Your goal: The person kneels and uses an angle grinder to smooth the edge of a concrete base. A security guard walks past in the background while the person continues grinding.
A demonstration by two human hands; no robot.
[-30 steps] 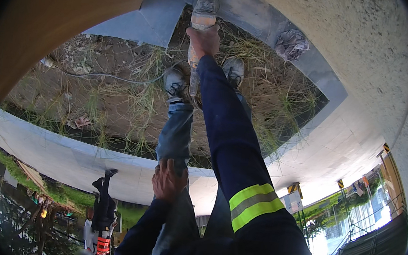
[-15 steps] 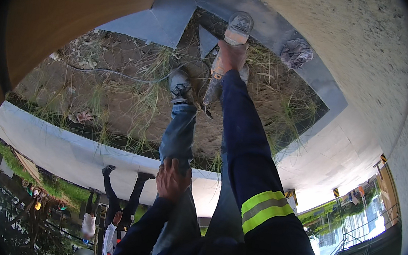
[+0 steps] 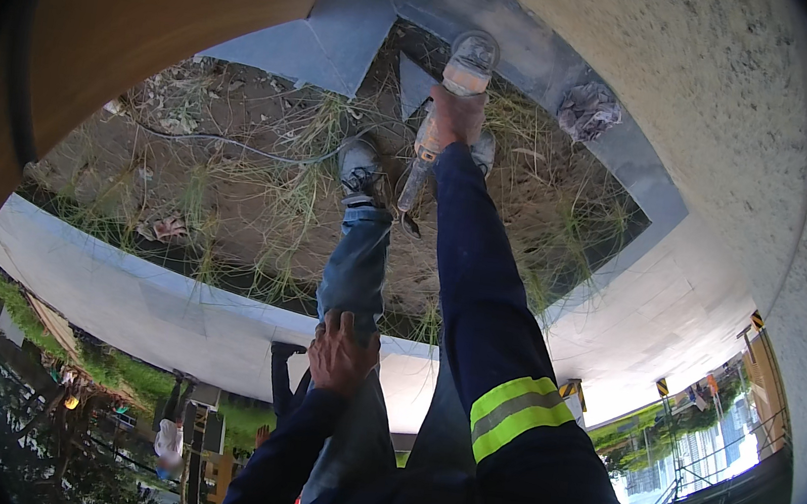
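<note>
My right hand point(image 3: 457, 117) grips a dusty orange-and-grey angle grinder point(image 3: 467, 78) at arm's length. The grinder's round guard and disc end lies over the edge of the grey stone slabs point(image 3: 531, 52) at the far side; whether the disc touches them I cannot tell. The tool's tail end slants back toward me, above the soil between my shoes. My left hand point(image 3: 342, 355) lies on my left knee, fingers stretched out over the jeans, holding nothing.
A soil bed point(image 3: 261, 196) with tufts of long grass lies underfoot. A thin cable point(image 3: 227, 144) crosses it on the left. A crumpled sheet point(image 3: 589, 111) rests on the right-hand slabs. A rough pale wall point(image 3: 737, 121) rises at right. Behind me stands a person in dark trousers point(image 3: 282, 378).
The grinder and my right hand have shifted very slightly toward me. The person behind has moved rightward and is now mostly hidden by my left arm. My left hand stays on the knee.
</note>
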